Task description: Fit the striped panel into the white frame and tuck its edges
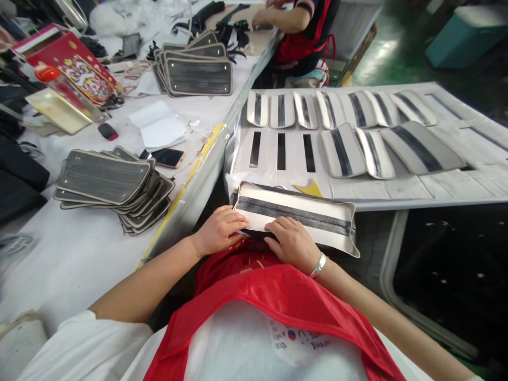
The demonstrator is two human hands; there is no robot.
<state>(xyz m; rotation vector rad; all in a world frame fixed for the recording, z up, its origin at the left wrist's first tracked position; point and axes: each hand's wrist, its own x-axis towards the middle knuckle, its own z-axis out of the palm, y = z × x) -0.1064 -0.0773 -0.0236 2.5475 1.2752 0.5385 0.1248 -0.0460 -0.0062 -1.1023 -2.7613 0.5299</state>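
Observation:
In my lap lies a long white box-like piece (309, 209) with a dark stripe along its length and raised corners. My left hand (223, 228) has its fingers curled over the piece's near left corner. At the middle of its near edge, my right hand (292, 242) grips with fingers on top and thumb on the near side. The underside of the piece is hidden. Just beyond it, on the table at the right, lie several pale panels (342, 151) with dark stripes, in two rows, and a yellow piece (309, 187).
A stack of dark panels with pale edging (105, 177) is on the left table, near a phone (169, 157), white paper (157, 124) and a computer mouse (108, 132). Another dark stack (199, 76) stands farther back. A co-worker (305, 32) sits beyond the table.

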